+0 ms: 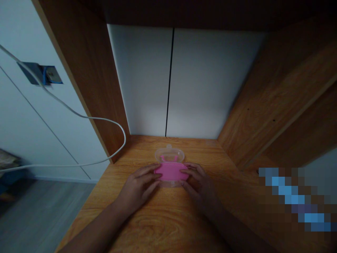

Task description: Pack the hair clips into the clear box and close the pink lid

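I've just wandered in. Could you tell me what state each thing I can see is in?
Pink piece: lying roughly flat between both hands.
Clear case: appears open, its rounded lid showing behind the pink piece.
Left hand: curled around the pink piece's left end.
Right hand: curled around its right end.
White cable: slack, curving in a loop.
Wall opening: uncovered, blue wire showing.
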